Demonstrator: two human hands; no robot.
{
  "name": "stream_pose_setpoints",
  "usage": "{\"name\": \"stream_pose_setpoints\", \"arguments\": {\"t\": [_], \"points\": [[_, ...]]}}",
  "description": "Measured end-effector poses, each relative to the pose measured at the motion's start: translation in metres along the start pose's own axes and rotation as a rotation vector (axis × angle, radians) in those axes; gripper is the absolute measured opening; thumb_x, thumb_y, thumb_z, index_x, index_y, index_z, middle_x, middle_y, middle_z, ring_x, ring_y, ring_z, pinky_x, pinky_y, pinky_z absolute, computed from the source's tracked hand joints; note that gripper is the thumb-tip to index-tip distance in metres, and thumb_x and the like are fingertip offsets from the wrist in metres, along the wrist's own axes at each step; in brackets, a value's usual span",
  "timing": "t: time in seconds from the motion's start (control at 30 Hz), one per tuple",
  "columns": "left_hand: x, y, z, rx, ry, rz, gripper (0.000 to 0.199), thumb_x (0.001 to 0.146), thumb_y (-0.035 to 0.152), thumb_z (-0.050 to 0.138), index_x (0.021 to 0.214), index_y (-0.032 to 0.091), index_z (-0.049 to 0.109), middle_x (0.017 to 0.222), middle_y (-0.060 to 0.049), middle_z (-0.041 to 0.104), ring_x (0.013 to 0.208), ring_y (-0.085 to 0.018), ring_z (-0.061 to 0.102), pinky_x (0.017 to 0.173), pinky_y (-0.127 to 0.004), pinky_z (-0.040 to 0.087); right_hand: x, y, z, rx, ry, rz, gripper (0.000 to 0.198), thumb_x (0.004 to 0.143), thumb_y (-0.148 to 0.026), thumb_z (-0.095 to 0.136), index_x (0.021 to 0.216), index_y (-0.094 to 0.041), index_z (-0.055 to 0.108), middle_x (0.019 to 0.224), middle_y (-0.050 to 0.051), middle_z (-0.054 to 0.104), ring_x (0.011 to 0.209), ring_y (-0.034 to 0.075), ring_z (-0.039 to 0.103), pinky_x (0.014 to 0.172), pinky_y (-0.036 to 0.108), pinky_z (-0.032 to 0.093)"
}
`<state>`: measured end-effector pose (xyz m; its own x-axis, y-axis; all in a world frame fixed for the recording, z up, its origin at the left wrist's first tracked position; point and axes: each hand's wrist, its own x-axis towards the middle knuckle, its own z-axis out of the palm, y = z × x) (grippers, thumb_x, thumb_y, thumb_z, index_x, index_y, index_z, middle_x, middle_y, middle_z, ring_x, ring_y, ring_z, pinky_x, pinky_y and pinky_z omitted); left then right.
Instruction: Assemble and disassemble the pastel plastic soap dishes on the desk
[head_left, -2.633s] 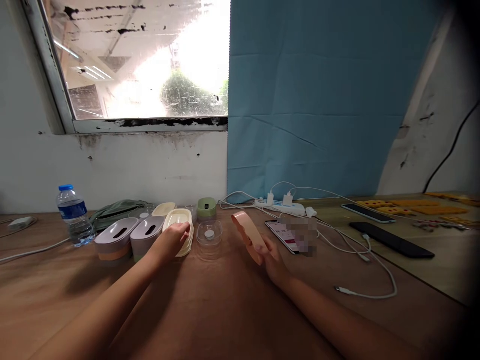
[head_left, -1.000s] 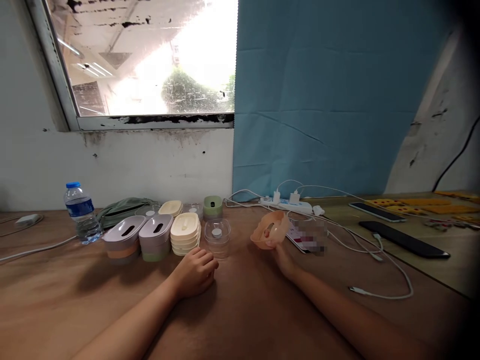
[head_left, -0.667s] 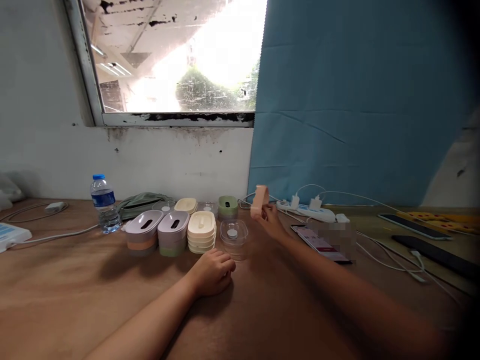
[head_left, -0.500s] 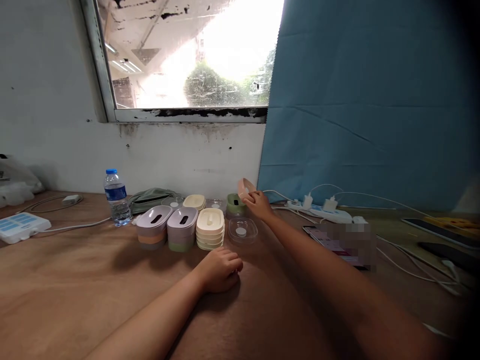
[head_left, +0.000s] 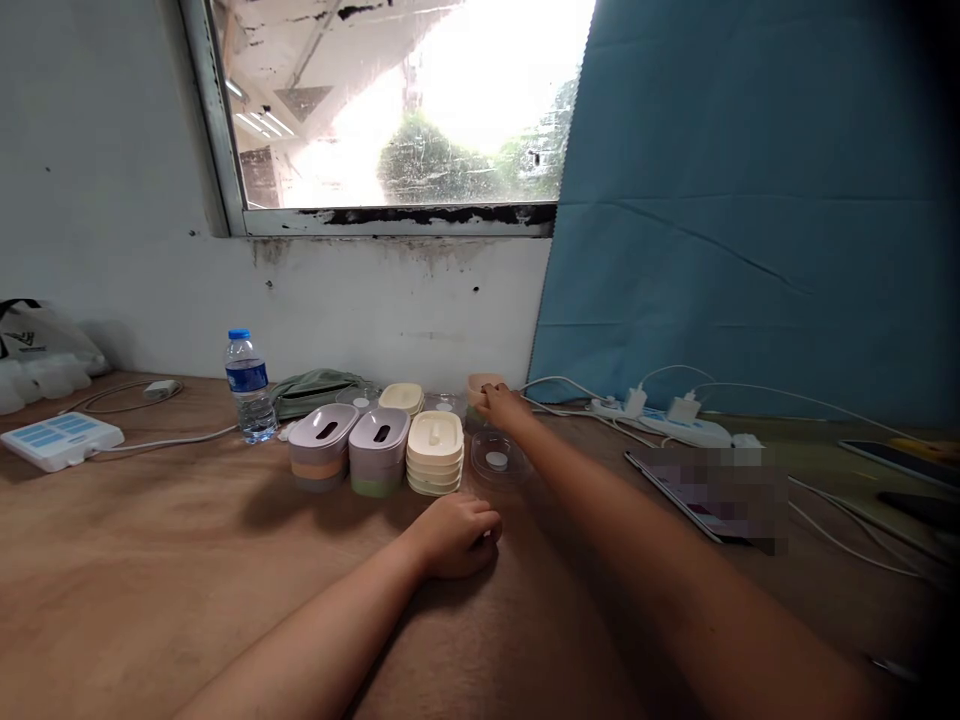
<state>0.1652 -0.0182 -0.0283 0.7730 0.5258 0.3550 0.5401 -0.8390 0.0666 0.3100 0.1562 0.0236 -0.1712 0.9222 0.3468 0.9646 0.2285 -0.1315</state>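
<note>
A peach, rounded plastic band (head_left: 477,381); cream, rounded plastic lids (head_left: 435,452); a lilac, oval plastic tub (head_left: 319,452), orange-banded, apparently grey below; its lilac twin tub (head_left: 377,462), green-based; a plain blue, flat cloth sheet (head_left: 735,230).

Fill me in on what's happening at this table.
A person is working with small containers by the wall. The right hand holds a peach-coloured ring over a green container; whether the ring is fully seated cannot be told. The left hand rests on the table, fingers curled, in front of a stack of cream lids. Left of that stack stand two lilac-topped containers, and to its right are clear lids.
</note>
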Motion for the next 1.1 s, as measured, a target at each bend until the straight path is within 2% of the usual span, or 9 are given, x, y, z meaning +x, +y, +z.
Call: {"name": "stream_pose_setpoints", "arguments": {"t": [0.2, 0.57, 0.67, 0.77, 0.87, 0.93, 1.0, 1.1], "points": [[0.000, -0.001, 0.002, -0.015, -0.003, -0.005, 0.010, 0.072, 0.014, 0.044, 0.078, 0.019, 0.050, 0.077, -0.001, 0.057, 0.072, -0.014, 0.052, 0.067, -0.023, 0.038, 0.000, 0.004, -0.002, 0.009, -0.026, -0.027, 0.028, 0.084, -0.029, 0.046, 0.109, -0.017, 0.049, 0.111, 0.007, 0.052, 0.092, 0.018, 0.054, 0.077, 0.038, 0.046], [0.000, 0.002, -0.003, -0.044, -0.002, -0.013, 0.011, 0.072, 0.012, 0.044, 0.077, 0.019, 0.051, 0.077, -0.001, 0.058, 0.071, -0.014, 0.052, 0.067, -0.023, 0.038, 0.006, 0.016, -0.001, 0.134, -0.048, -0.086, 0.028, 0.084, -0.028, 0.047, 0.108, -0.016, 0.049, 0.109, 0.007, 0.053, 0.091, 0.018, 0.055, 0.076, 0.038, 0.047], [0.000, 0.002, -0.003, -0.067, -0.001, -0.014, 0.012, 0.072, 0.012, 0.044, 0.078, 0.018, 0.051, 0.079, -0.002, 0.058, 0.073, -0.014, 0.052, 0.068, -0.023, 0.039, 0.004, 0.018, -0.002, 0.178, -0.031, -0.106, 0.027, 0.084, -0.028, 0.046, 0.108, -0.016, 0.050, 0.109, 0.007, 0.053, 0.090, 0.017, 0.055, 0.076, 0.038, 0.047], [-0.001, 0.001, -0.002, -0.085, 0.010, -0.014, 0.012, 0.071, 0.012, 0.044, 0.078, 0.018, 0.052, 0.079, -0.001, 0.058, 0.073, -0.013, 0.052, 0.067, -0.022, 0.039, -0.002, 0.020, -0.005, 0.232, 0.027, -0.121, 0.032, 0.079, -0.027, 0.054, 0.108, -0.016, 0.050, 0.111, 0.008, 0.052, 0.098, 0.020, 0.052, 0.083, 0.037, 0.043], [-0.001, 0.001, -0.002, -0.082, 0.024, -0.012, 0.011, 0.070, 0.012, 0.044, 0.077, 0.018, 0.051, 0.077, -0.001, 0.058, 0.071, -0.013, 0.051, 0.066, -0.021, 0.038, -0.015, 0.020, -0.013, 0.292, 0.150, -0.116, 0.048, 0.071, -0.022, 0.058, 0.116, -0.015, 0.045, 0.126, 0.012, 0.041, 0.117, 0.025, 0.037, 0.095, 0.035, 0.032], [-0.001, 0.001, -0.002, -0.069, 0.024, -0.018, 0.011, 0.070, 0.013, 0.044, 0.076, 0.019, 0.051, 0.077, -0.001, 0.058, 0.071, -0.013, 0.051, 0.067, -0.022, 0.038, -0.031, 0.019, -0.019, 0.332, 0.236, -0.119, 0.051, 0.070, -0.020, 0.054, 0.119, -0.016, 0.040, 0.132, 0.013, 0.030, 0.123, 0.026, 0.027, 0.098, 0.035, 0.027], [0.000, 0.002, -0.002, -0.053, 0.022, -0.035, 0.010, 0.071, 0.013, 0.044, 0.076, 0.019, 0.050, 0.076, -0.001, 0.058, 0.071, -0.013, 0.051, 0.067, -0.022, 0.038, -0.054, 0.018, -0.024, 0.369, 0.294, -0.138, 0.049, 0.069, -0.018, 0.052, 0.117, -0.018, 0.041, 0.132, 0.011, 0.028, 0.123, 0.024, 0.027, 0.098, 0.035, 0.027], [0.002, 0.003, -0.002, -0.035, 0.027, -0.071, 0.009, 0.071, 0.013, 0.045, 0.076, 0.019, 0.049, 0.076, 0.000, 0.059, 0.070, -0.013, 0.052, 0.065, -0.023, 0.037, -0.100, 0.021, -0.030, 0.426, 0.334, -0.161, 0.039, 0.068, -0.018, 0.051, 0.107, -0.019, 0.045, 0.116, 0.009, 0.044, 0.112, 0.022, 0.040, 0.092, 0.034, 0.033]]}}
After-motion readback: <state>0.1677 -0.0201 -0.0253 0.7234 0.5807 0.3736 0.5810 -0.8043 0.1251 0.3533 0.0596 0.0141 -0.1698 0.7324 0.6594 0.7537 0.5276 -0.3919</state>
